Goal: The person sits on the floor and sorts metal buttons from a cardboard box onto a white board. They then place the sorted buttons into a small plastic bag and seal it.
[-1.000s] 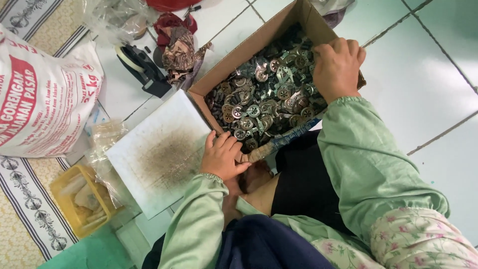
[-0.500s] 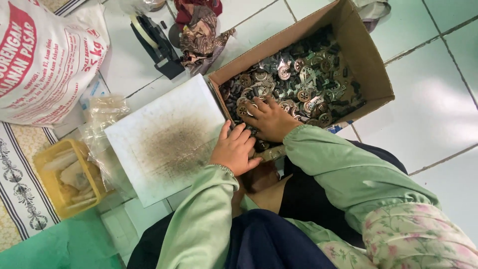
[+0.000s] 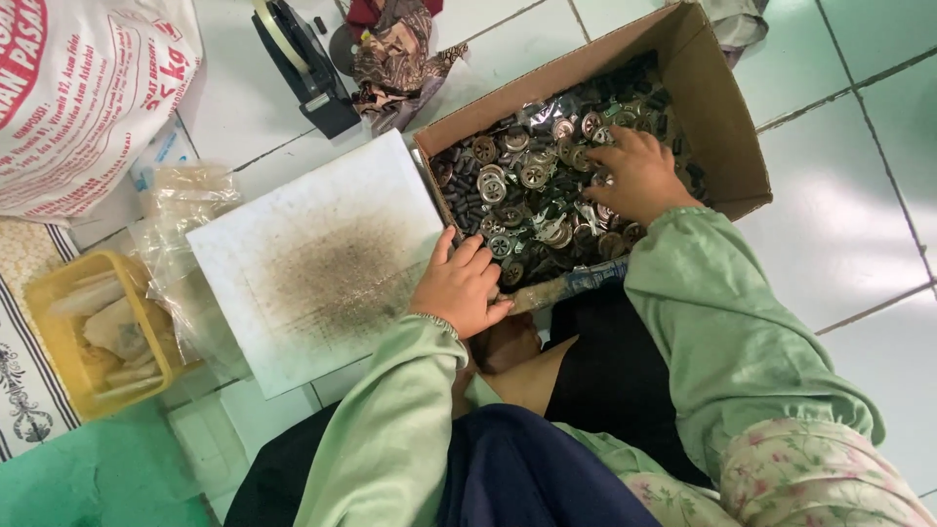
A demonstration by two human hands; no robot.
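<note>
A brown cardboard box (image 3: 727,146) lies on the tiled floor, filled with several small round metal parts (image 3: 517,176) and dark pieces. My right hand (image 3: 639,176) reaches into the box, fingers spread down among the parts; whether it holds any is hidden. My left hand (image 3: 459,288) rests on the near corner of the box, beside a white board (image 3: 322,259) stained with dark dust. Both arms wear pale green sleeves.
A large white printed sack (image 3: 83,98) stands at the top left. A black tape dispenser (image 3: 303,63) and crumpled cloth (image 3: 400,54) lie beyond the board. A yellow basket (image 3: 88,332) with plastic bags sits at left, above a green mat (image 3: 98,478).
My right hand moved from the box's far rim into the parts, then shifted toward the right side of the box. My left hand stayed at the box's near corner.
</note>
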